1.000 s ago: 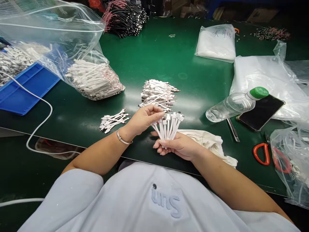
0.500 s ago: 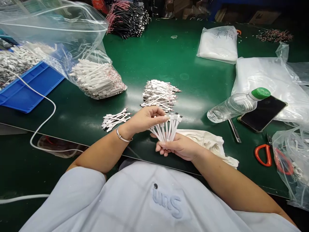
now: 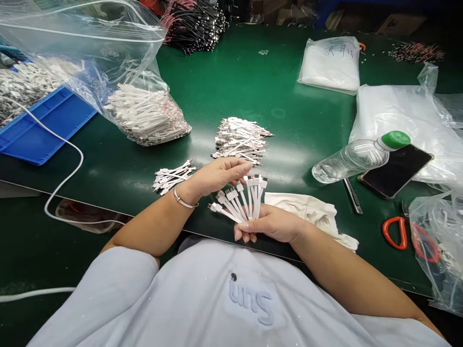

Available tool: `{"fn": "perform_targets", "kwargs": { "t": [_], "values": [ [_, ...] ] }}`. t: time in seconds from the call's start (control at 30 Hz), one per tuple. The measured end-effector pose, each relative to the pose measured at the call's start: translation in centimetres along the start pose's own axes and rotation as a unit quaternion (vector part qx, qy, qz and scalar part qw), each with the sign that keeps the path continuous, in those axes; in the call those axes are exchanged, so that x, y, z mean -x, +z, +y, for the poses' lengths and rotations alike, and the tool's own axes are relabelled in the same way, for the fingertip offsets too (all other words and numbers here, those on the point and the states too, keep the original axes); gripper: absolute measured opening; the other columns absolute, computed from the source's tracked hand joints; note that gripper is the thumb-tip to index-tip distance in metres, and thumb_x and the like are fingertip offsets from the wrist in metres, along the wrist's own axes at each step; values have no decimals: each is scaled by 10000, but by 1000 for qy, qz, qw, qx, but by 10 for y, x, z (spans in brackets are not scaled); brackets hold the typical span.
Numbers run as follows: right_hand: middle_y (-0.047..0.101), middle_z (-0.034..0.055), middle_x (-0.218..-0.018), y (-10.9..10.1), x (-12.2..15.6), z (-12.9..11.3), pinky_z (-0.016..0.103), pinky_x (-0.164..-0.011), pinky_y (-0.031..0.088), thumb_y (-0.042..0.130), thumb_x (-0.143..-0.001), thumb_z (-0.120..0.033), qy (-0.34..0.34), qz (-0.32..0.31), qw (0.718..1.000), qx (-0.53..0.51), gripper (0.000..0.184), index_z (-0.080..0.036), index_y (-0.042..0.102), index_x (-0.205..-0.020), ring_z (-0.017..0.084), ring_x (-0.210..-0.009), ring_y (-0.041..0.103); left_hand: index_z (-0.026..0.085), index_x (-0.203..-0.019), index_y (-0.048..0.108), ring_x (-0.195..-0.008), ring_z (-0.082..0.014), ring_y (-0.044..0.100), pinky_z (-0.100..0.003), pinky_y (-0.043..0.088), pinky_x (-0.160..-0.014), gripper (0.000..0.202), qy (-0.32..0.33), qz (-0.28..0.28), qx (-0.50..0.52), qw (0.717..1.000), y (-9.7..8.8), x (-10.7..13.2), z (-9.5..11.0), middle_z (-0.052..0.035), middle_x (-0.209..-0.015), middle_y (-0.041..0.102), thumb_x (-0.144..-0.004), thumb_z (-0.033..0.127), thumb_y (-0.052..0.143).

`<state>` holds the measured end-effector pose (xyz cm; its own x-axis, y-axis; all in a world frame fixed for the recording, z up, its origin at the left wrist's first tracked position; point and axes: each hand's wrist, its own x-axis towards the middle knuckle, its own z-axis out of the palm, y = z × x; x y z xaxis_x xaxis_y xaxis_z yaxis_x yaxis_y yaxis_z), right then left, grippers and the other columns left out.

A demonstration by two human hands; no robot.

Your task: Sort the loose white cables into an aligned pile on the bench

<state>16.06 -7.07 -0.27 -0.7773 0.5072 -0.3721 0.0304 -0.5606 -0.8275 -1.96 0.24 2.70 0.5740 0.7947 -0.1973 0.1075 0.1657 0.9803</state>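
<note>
My right hand (image 3: pixel 269 224) is closed round the lower ends of a fan of short white cables (image 3: pixel 241 200), whose connector tips point up and to the left. My left hand (image 3: pixel 217 176), with a bracelet at the wrist, reaches over the top of the fan; its fingertips rest on the upper connectors, and I cannot see anything held in it. Just beyond my hands lies a loose pile of the same cables (image 3: pixel 240 140). A smaller bunch of cables (image 3: pixel 171 176) lies on the green table (image 3: pixel 253 91) to the left of my left wrist.
A clear bag of cables (image 3: pixel 144 113) and a blue tray (image 3: pixel 39 132) sit at the left. A plastic bottle (image 3: pixel 356 156), a phone (image 3: pixel 396 168), orange scissors (image 3: pixel 394 231), a white cloth (image 3: pixel 311 212) and plastic bags (image 3: pixel 405 120) lie at the right. Black cables (image 3: pixel 195 24) are at the back.
The fan of cables in my right hand has spread wider and tilted to the left. My left hand has stayed over its tips.
</note>
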Motion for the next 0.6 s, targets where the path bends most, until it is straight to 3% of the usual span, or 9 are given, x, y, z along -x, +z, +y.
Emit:
{"fn": "perform_targets", "kwargs": {
  "t": [0.13, 0.33, 0.47, 0.6],
  "values": [
    [696, 62, -800, 1, 0, 1, 185, -547, 459, 739, -759, -405, 8, -18, 1000, 11, 300, -108, 716, -793, 92, -646, 579, 124, -940, 693, -676, -100, 577, -221, 449, -632, 382, -17, -40, 37, 998, 0, 3, 2, -41, -807, 676, -717, 428, 757],
    [685, 57, -786, 0, -1, 1, 185, -522, 447, 754, -743, -394, -4, 7, 1000, -1, 291, -110, 701, -778, 93, -633, 573, 130, -716, 653, -499, -61, 485, -184, 370, -474, 277, -25, 6, 7, 1000, 4, 10, 12, -1, -609, 615, -768, 396, 708],
    [676, 41, -758, 2, 0, -2, 176, -506, 427, 776, -721, -370, 0, 16, 1000, -15, 278, -116, 679, -779, 85, -615, 568, 130, -803, 677, -499, -75, 538, -183, 374, -465, 284, -31, 16, 8, 999, 3, 9, 12, -21, -638, 659, -811, 413, 663],
    [672, 36, -757, 2, 1, -4, 171, -502, 415, 778, -720, -355, -3, 23, 999, -21, 270, -117, 667, -783, 79, -610, 567, 126, -921, 694, -629, -134, 657, -189, 387, -495, 365, -30, 15, 37, 999, 0, 5, 7, -44, -680, 685, -816, 473, 650]
  ]
}}
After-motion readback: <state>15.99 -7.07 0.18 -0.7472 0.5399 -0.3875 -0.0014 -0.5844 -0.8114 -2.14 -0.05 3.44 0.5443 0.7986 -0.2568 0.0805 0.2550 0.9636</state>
